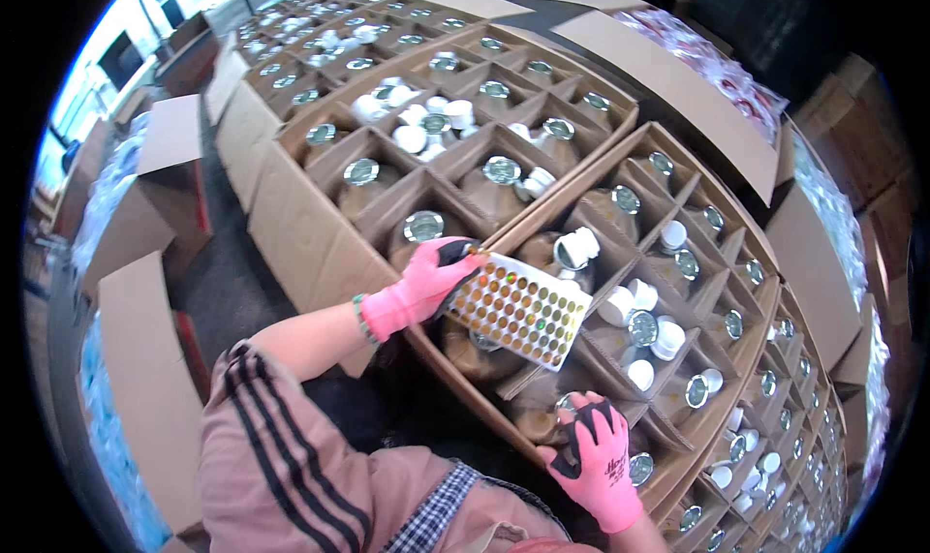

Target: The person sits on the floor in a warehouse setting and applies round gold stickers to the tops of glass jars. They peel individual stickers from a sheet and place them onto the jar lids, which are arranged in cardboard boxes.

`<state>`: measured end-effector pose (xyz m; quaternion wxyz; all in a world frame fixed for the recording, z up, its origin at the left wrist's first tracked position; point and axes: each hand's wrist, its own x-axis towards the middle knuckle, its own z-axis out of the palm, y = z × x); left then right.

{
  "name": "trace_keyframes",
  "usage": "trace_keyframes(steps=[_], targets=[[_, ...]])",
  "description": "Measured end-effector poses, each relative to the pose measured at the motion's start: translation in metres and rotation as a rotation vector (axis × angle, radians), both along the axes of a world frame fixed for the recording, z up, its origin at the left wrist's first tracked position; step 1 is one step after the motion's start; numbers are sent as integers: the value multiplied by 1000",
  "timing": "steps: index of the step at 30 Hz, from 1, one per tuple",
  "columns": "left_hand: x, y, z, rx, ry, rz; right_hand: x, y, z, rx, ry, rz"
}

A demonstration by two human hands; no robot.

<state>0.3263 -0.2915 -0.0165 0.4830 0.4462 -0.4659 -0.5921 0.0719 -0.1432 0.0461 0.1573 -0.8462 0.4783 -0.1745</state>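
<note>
My left hand [427,284], in a pink glove with black on the palm side, grips a white sheet of round gold stickers [521,308] by its upper left corner. The sheet tilts over the near side of a divided cardboard box [471,385]. My right hand [598,456], gloved alike with bare fingertips showing, is at a clear wide-bodied bottle [536,425] in the box's near cell. Its fingers bend over the silvery mouth, and the thumb stands apart at the bottle's side. Whether a sticker is under the fingertips, I cannot tell.
White screw caps [635,304] lie among the bottles in some cells. Another divided box [334,214] of bottles adjoins on the far side, and more [775,437] stand to the right. Open cartons with plastic-wrapped goods [693,54] flank the row. Raised flaps [147,354] stick up at left.
</note>
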Motion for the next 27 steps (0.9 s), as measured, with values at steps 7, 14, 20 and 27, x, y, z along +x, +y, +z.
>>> trace_keyframes(steps=[7,14,20,27], targets=[[-2,34,49,-309,-452,-130,10,22,-35,-263,-391,-336],[-10,140,129,-664,-581,-460,10,27,-20,115,-892,-100],[90,191,105,-342,-859,371,12,34,-68,435,-1032,-301],[255,327,42,778,-1967,397,11,37,-73,473,-1126,-341]])
